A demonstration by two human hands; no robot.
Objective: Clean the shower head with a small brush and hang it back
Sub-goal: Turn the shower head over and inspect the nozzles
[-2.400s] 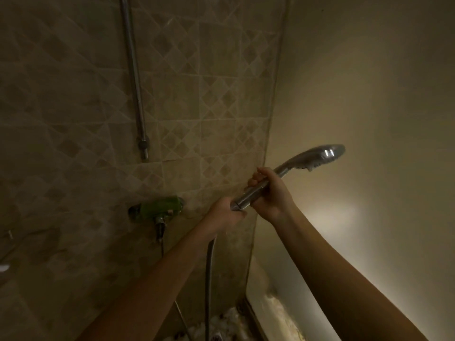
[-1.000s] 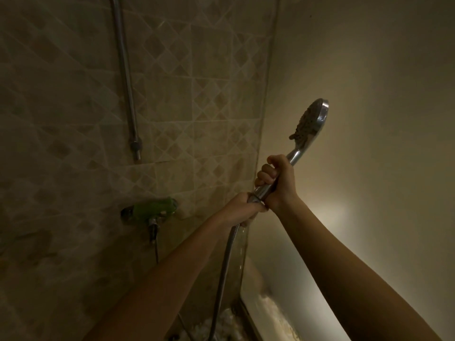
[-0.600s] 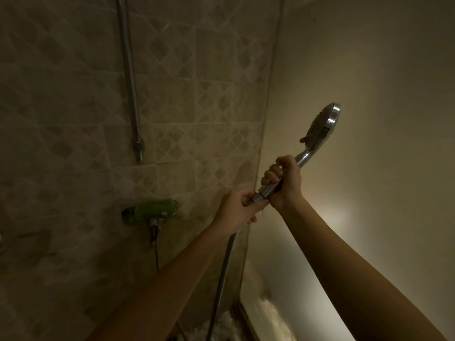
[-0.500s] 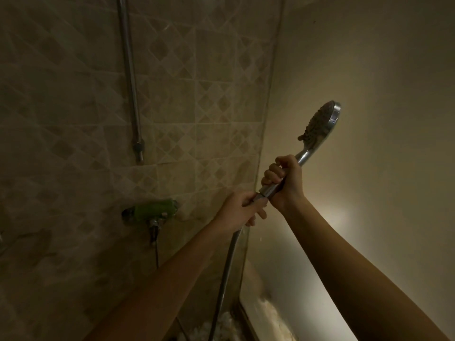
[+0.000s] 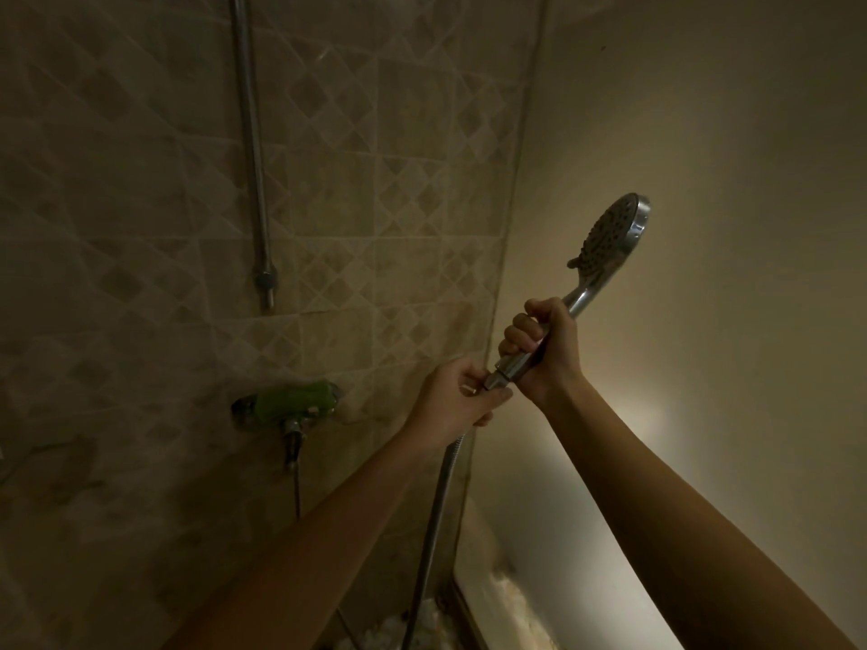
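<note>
Your right hand (image 5: 546,351) is closed in a full fist round the lower handle of the chrome shower head (image 5: 610,236), fingers curled over the front of the handle. Your left hand (image 5: 457,396) sits just below and to the left, thumb and fingertips pinching the hose connector (image 5: 492,380) at the base of the handle. The two hands are just beside each other.

The shower head is held up in the air, right of centre. It is tilted up and to the right, its nozzle face turned left toward the tiled wall (image 5: 117,227). The metal hose (image 5: 434,518) hangs from the connector down past your left forearm.

On the tiled wall, left of the hands, is a green mixer valve (image 5: 295,401), with a vertical chrome pipe (image 5: 253,147) above it. A plain wall (image 5: 727,133) stands behind the shower head. Lighting is dim, so the condition of the nozzles cannot be judged.
</note>
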